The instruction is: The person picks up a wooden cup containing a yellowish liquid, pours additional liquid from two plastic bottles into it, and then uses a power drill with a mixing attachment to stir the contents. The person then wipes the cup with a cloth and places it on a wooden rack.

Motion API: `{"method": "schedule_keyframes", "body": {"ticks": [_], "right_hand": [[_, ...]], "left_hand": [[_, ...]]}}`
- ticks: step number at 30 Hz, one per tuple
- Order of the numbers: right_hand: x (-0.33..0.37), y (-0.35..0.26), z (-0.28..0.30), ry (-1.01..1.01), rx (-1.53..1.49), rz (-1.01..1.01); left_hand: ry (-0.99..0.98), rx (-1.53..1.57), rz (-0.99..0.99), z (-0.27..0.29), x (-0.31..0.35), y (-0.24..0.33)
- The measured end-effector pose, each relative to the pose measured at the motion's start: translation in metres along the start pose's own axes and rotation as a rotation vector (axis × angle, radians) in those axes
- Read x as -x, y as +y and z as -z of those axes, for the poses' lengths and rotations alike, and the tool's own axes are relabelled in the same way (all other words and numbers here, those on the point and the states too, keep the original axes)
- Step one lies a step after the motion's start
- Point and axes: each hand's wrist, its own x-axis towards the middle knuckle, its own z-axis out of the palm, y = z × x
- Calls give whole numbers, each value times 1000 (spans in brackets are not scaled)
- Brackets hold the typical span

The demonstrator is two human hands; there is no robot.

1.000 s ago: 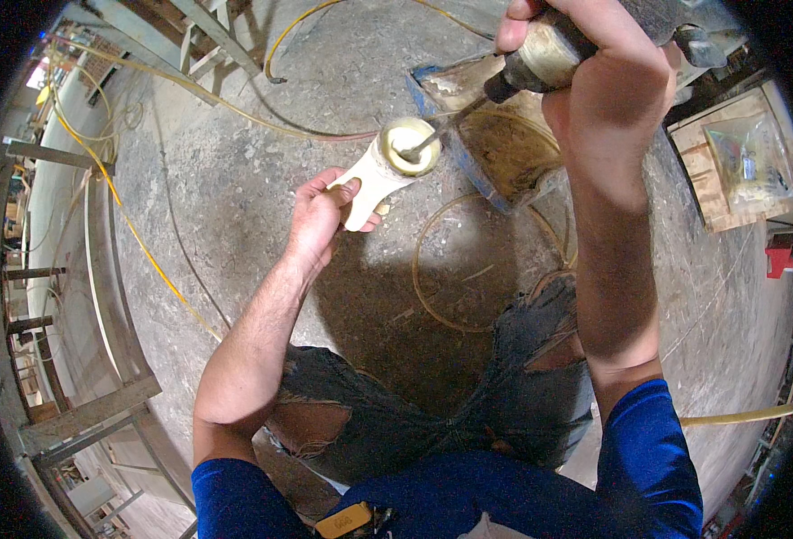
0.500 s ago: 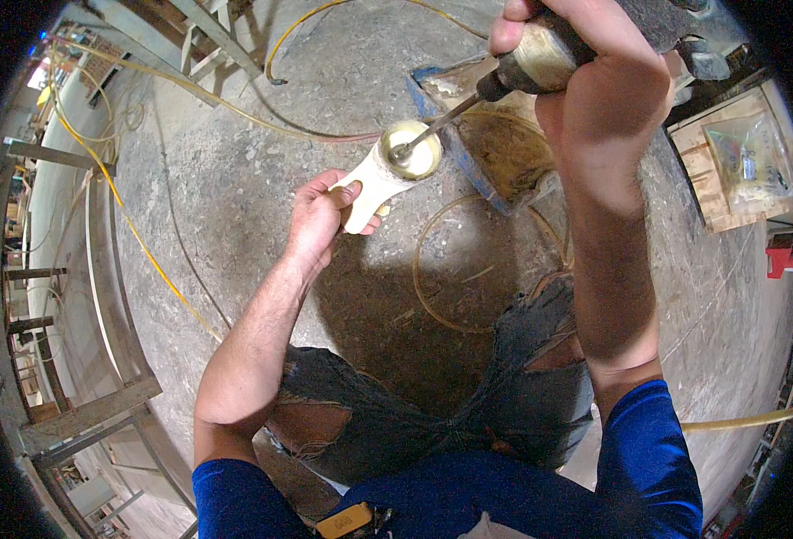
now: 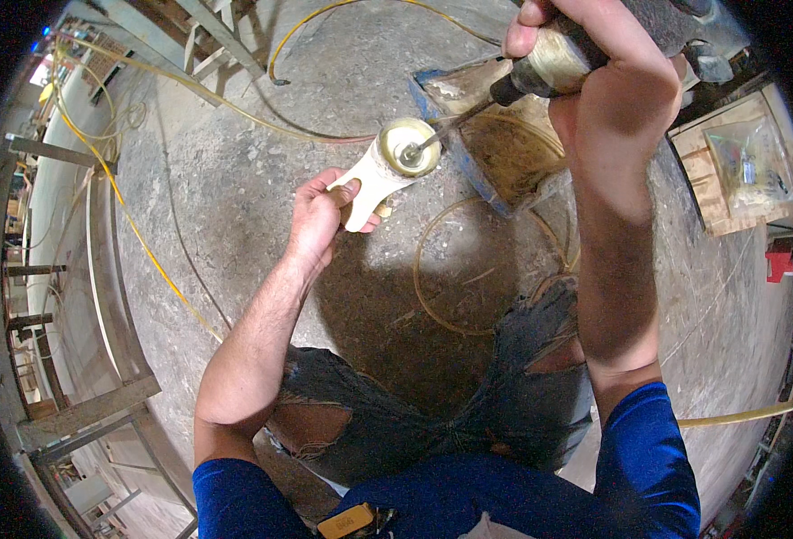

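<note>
My left hand [image 3: 316, 216] grips the narrow end of a pale cream, funnel-shaped piece [image 3: 377, 182], thumb on top. The wide round end of that piece points away from me, showing a cup-like hollow. My right hand [image 3: 621, 81] is wrapped round a rotary power tool [image 3: 554, 61] with a dark, dusty body and a lighter collar. A thin metal shaft [image 3: 458, 123] runs from the tool down into the hollow. At its end a small rounded bit [image 3: 410, 155] sits inside the cup; whether it touches the wall I cannot tell.
Under the tool, a blue-edged brown panel [image 3: 504, 153] lies on the concrete floor [image 3: 235, 171]. Yellow hoses [image 3: 136, 220] trail across it. A wooden board with a clear plastic bag [image 3: 751, 166] is at the right. Wooden framing [image 3: 91, 413] stands along the left.
My right hand and the power tool have shifted slightly right. Within the hollow, the bit sits a little farther right. My left hand and the cream piece are nearly still.
</note>
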Motion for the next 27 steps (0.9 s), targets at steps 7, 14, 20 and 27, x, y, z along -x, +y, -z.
{"method": "schedule_keyframes", "body": {"ticks": [7,14,20,27], "right_hand": [[-3,-1,-3,24,-76,-88],[-2,4,-1,27,-66,-39],[-4,5,3,7,-29,-14],[0,-3,-1,20,-38,-70]], "left_hand": [[-4,1,10,0,0,-2],[-30,-3,19,1,0,-2],[-7,-3,10,0,-1,-2],[-6,20,3,-1,0,0]]}}
